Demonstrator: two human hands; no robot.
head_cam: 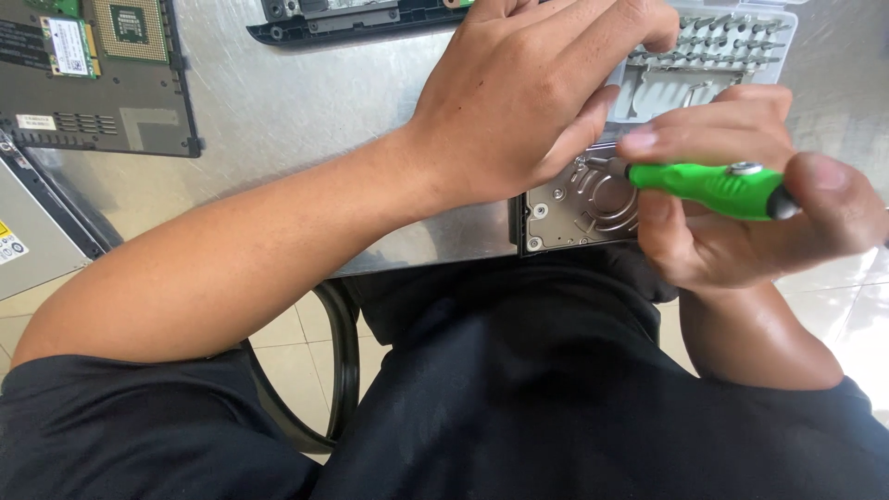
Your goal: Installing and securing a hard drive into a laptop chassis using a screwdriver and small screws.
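while the left hand (519,102) presses flat to steady the hard drive (579,208) on the worktop (296,102), the right hand (741,204) has its fingers closed around a green screwdriver (713,185).

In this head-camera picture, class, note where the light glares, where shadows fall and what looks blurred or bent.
Head view: daylight glares off the brushed metal table; the left hand shades the hard drive beneath it; the right hand and green screwdriver are close and slightly soft; the wide lens bows the forearms, and the bit case stays sharp.
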